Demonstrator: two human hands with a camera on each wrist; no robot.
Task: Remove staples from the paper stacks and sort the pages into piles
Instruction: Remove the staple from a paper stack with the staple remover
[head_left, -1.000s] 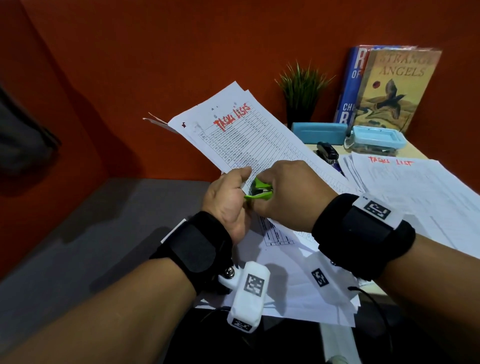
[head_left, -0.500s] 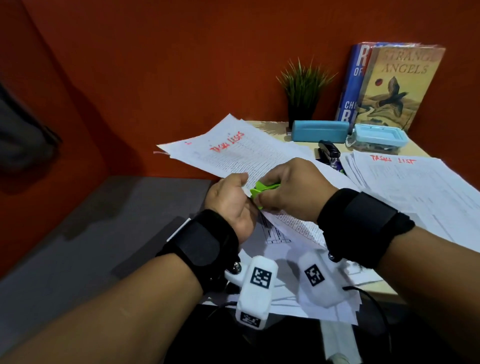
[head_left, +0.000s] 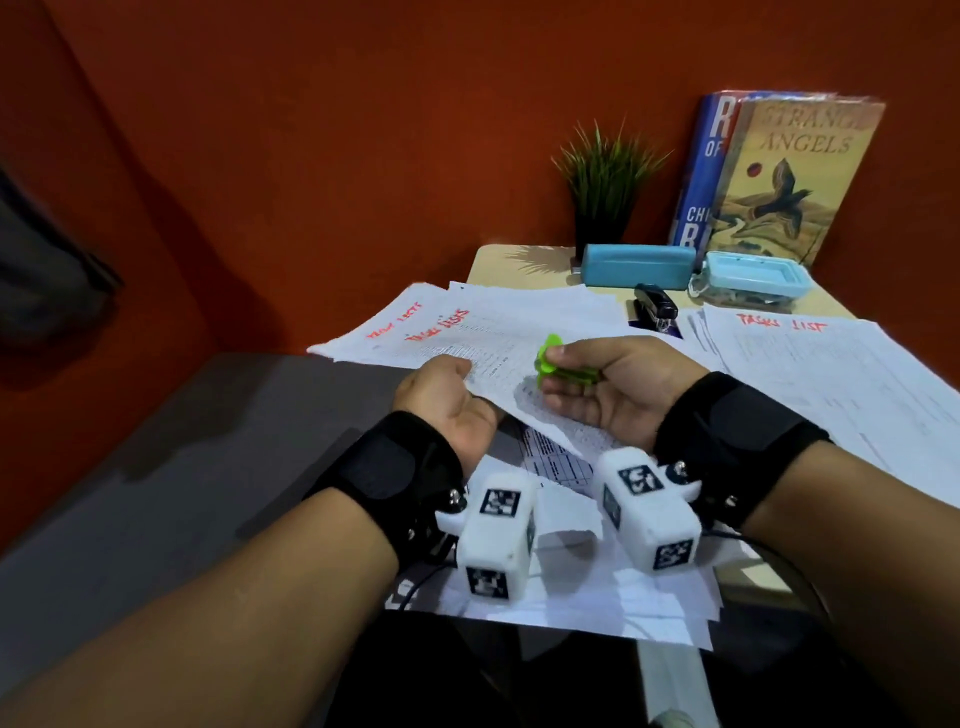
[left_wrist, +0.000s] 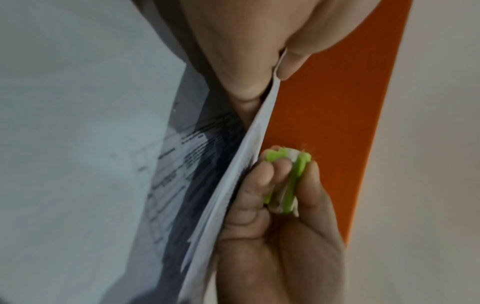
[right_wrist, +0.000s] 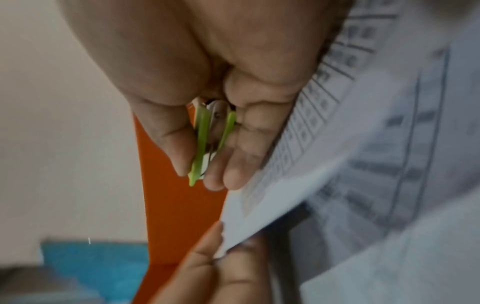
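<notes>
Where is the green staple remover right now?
In the head view the staple remover sits pinched in the right hand, just above the held pages, right of the left hand.

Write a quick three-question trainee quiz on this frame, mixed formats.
1. True or false: the right hand holds the green staple remover.
2. What does the left hand hold? A) stapler B) paper stack C) book
3. Fill in: the black stapler lies in front of the blue ___.

Key: 1 true; 2 B, the paper stack; 3 case.
</notes>
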